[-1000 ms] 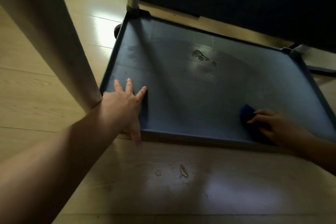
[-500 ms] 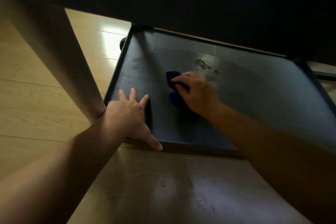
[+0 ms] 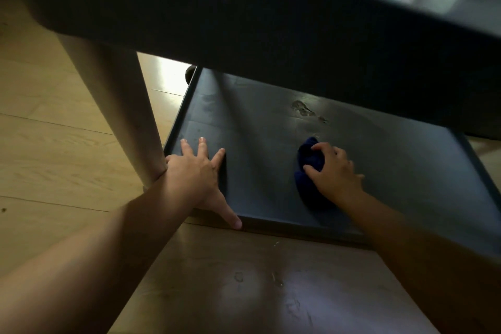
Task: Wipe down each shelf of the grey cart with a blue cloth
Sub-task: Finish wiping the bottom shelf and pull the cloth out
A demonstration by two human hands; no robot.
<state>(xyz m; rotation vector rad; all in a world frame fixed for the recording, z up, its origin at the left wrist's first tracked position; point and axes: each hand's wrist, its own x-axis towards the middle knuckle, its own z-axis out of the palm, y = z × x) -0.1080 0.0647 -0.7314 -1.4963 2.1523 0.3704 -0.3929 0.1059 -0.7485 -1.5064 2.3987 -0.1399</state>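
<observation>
While pressed flat, the right hand (image 3: 334,172) covers the blue cloth (image 3: 309,168).

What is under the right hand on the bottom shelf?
Under the right hand is the bunched blue cloth, pressed on the bottom shelf. The shelf surface beneath the cloth is covered, so its state cannot be seen.

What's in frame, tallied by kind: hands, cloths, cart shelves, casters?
Hands: 2, left hand flat on the lower shelf, right hand pressing the cloth
Blue cloth: 1
Cart shelves: 2, lower shelf and upper shelf
Cart caster: 1 visible
Total: 6
</observation>
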